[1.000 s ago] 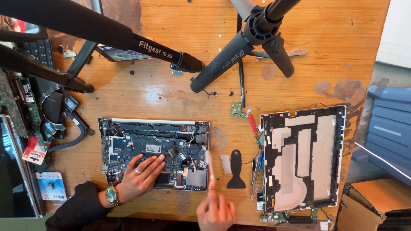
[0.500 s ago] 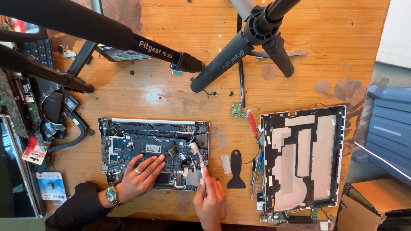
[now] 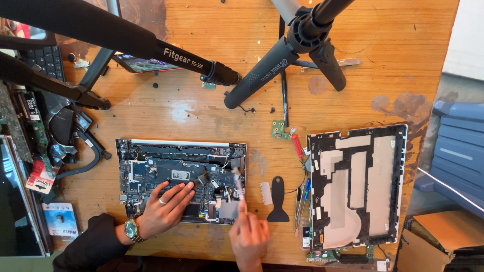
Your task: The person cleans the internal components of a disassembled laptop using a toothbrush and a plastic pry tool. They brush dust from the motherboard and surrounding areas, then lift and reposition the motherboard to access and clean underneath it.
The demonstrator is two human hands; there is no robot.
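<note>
An opened laptop base (image 3: 151,166) with bare circuit boards lies on the wooden table (image 3: 212,116). My left hand (image 3: 164,209), with a ring and a wristwatch, rests flat on the lower middle of the laptop base, fingers spread. At the laptop's right side my right hand (image 3: 249,234) grips a thin silvery tool (image 3: 238,184), its tip touching the board near the upper right corner. The tool's tip is blurred.
A black plastic pry tool (image 3: 278,201) and a small grey part (image 3: 265,193) lie right of the laptop. Screwdrivers (image 3: 298,151), a small green board (image 3: 279,129) and the removed bottom cover (image 3: 358,186) sit further right. Black tripod legs (image 3: 262,75) cross the top. Cables and parts crowd the left edge.
My right hand has moved left and up from the table's front edge onto the laptop's right side, carrying the thin tool over the board. My left hand has stayed in place.
</note>
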